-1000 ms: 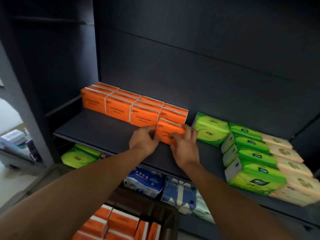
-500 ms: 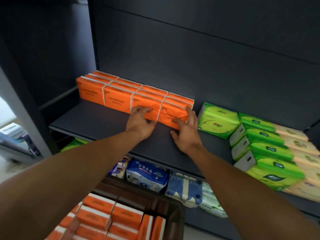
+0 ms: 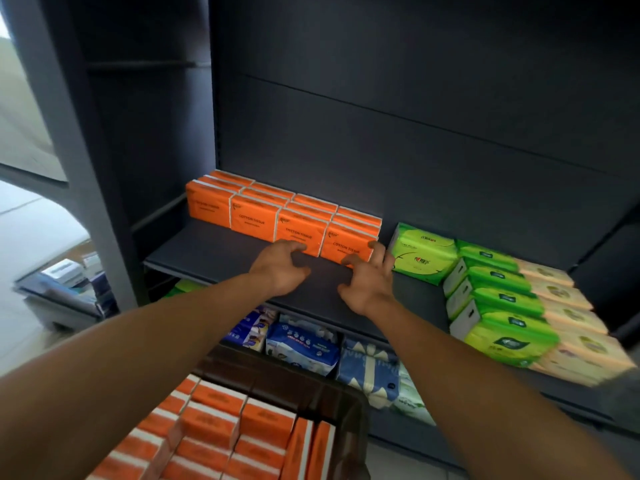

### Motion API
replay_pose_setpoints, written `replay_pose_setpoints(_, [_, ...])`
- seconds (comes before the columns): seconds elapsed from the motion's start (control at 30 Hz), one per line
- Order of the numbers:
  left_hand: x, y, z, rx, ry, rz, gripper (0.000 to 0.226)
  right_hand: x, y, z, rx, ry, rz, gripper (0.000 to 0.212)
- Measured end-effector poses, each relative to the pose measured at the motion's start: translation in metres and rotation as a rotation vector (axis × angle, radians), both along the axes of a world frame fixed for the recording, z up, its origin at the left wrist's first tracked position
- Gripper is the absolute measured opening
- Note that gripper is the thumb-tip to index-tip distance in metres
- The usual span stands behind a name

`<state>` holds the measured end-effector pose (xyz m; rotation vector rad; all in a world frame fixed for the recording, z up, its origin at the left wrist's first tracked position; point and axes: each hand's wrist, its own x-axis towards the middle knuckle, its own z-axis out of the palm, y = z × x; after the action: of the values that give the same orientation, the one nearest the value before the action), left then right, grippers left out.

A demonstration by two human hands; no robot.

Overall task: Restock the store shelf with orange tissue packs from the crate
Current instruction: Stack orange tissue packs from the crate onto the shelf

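Many orange tissue packs fill the dark crate nearest the camera, below the shelf. Farther on, both hands reach over the shelf's front: the left hand has loosely curled fingers touching the third front pack, and the right hand, fingers spread, touches the end pack. Neither grips anything. Green tissue packs stand just right of the orange row.
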<state>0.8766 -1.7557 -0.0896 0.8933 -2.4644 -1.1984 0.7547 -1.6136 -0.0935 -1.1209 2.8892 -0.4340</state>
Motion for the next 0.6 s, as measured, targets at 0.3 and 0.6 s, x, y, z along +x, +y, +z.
replay_pose_setpoints(0.3, [0.104, 0.043, -0.017, -0.079, -0.005, -0.02, 0.01, 0.114, 0.025, -0.019, -0.178, -0.237, 0.124, 0.011])
replay_pose_setpoints(0.6, [0.236, 0.057, -0.092, -0.117, -0.313, -0.042, 0.01, 0.228, 0.049, -0.096, -0.103, -0.429, 0.111, 0.015])
